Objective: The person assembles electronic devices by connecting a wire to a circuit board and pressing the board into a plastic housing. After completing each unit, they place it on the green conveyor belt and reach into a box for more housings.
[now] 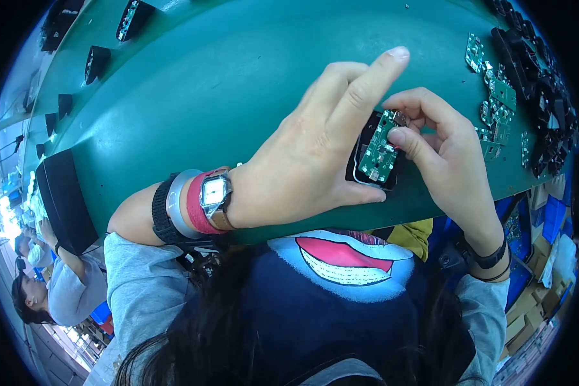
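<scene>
A small green circuit board [377,154] with white and metal parts sits tilted over a black plastic housing [352,168]. My right hand [447,151] is closed on the board's right edge, its thumb on top and its index finger at the far end. A bit of red, perhaps a wire, shows by that thumb. My left hand [302,151] spreads around the housing's left side. Its thumb lies along the near edge, and its index finger stretches out past the far end. The other left fingers are partly hidden behind the hand.
On the green table [238,90], loose circuit boards [498,103] lie at the right beside a heap of black plastic parts [553,122]. Black housings [96,64] are spaced along the left side, near a larger black box [65,199]. Another person [71,289] sits at far left.
</scene>
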`<action>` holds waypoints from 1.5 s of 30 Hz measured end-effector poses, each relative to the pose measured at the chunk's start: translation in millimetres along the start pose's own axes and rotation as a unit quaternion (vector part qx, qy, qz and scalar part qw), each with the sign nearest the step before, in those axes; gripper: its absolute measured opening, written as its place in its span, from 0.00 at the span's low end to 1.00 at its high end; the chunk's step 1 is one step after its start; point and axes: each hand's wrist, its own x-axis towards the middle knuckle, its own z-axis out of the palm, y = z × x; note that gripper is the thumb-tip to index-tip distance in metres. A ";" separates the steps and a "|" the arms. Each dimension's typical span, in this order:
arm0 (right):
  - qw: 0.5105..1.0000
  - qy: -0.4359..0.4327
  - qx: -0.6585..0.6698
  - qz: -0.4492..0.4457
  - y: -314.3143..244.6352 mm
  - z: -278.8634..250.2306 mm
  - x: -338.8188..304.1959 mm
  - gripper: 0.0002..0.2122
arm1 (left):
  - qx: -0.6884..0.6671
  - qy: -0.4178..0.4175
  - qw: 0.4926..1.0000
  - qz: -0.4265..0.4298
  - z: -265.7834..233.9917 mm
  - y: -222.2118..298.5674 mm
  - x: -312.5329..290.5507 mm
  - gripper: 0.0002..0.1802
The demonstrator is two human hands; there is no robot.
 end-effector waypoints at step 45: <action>0.982 -0.178 -0.043 0.048 -4.5 -20.4 14.7 0.15 | -0.026 -0.108 0.993 0.049 -8.4 -17.6 1.4 0.21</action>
